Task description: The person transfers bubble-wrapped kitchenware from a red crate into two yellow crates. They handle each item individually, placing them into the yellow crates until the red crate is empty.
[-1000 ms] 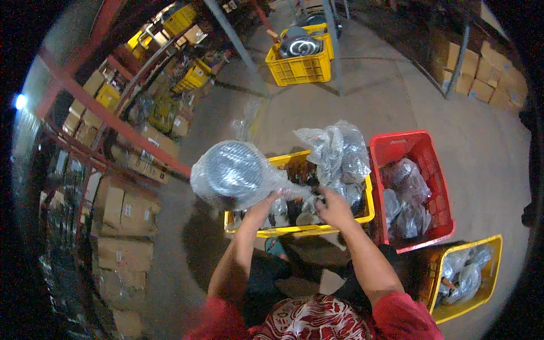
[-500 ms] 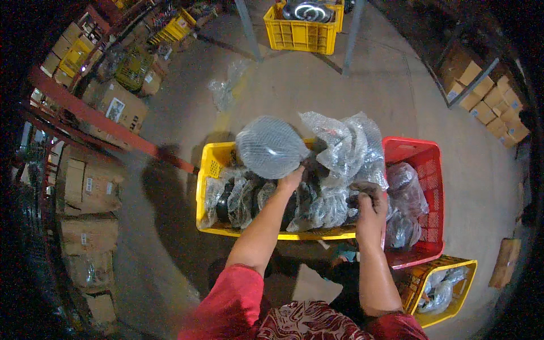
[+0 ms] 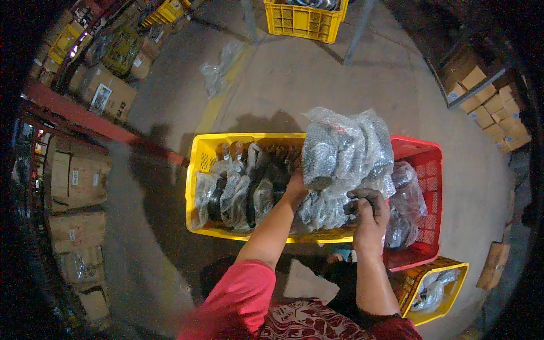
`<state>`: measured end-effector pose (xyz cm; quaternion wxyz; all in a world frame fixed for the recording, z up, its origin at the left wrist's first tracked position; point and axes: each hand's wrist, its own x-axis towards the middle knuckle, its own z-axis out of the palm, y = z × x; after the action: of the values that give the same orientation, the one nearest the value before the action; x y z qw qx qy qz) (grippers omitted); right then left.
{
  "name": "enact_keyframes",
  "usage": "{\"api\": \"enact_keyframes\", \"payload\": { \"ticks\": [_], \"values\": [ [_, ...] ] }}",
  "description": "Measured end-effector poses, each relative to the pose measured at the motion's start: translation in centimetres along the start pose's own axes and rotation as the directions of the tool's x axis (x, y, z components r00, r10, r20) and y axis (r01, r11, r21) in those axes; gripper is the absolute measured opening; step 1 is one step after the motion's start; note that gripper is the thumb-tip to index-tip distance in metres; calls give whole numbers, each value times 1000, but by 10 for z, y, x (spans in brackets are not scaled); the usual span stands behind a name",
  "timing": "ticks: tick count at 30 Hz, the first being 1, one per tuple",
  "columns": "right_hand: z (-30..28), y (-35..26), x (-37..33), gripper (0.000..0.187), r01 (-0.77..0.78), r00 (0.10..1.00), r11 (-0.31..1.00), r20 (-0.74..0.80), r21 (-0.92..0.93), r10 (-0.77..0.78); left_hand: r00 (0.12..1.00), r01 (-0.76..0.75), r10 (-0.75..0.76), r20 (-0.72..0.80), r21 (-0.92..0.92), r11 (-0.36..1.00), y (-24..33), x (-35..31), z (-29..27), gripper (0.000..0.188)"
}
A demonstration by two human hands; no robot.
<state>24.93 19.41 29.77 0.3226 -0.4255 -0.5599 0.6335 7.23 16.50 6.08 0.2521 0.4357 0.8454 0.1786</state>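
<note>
A yellow crate (image 3: pixel 272 233) holds a row of dark parts in clear bubble wrap (image 3: pixel 229 195). Several taller bubble-wrapped pieces (image 3: pixel 362 147) stand up at its right end. My left hand (image 3: pixel 296 187) reaches into the middle of the crate, against the lower left side of a bubble-wrapped round piece (image 3: pixel 318 156); its fingers are hidden in shadow and behind the wrap. My right hand (image 3: pixel 371 209) is at the crate's front right corner, just below the upright pieces. Its darkened fingers are curled and closed; what lies in them is not clear.
A red crate (image 3: pixel 433 198) with wrapped parts adjoins on the right, and a smaller yellow crate (image 3: pixel 462 289) stands nearer me. Another yellow crate (image 3: pixel 300 25) is at the far side between rack posts. Cardboard boxes (image 3: pixel 76 175) line the left; loose plastic (image 3: pixel 215 73) lies on the floor.
The round wrapped piece that my left hand held up flat over the crate is now turned on edge, further right, against the upright pieces. My right hand has barely moved.
</note>
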Motion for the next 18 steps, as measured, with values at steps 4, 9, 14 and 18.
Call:
{"api": "enact_keyframes", "payload": {
  "ticks": [4,9,14,18],
  "values": [
    [-2,-1,0,17,37,999,999,0,-15,-37,994,-7,16,108,-87,996,0,-8,-27,62],
    [-15,-2,5,17,62,993,995,-92,-80,-69,871,238,16,491,-451,860,-9,-41,-125,80],
    [-19,-3,4,18,125,992,990,-30,58,-124,996,73,-71,47,-900,431,54,-37,-142,58],
    [-18,-8,4,18,81,996,994,-45,70,-78,981,16,-169,-91,-841,541,92,-37,-128,50]
  ]
}}
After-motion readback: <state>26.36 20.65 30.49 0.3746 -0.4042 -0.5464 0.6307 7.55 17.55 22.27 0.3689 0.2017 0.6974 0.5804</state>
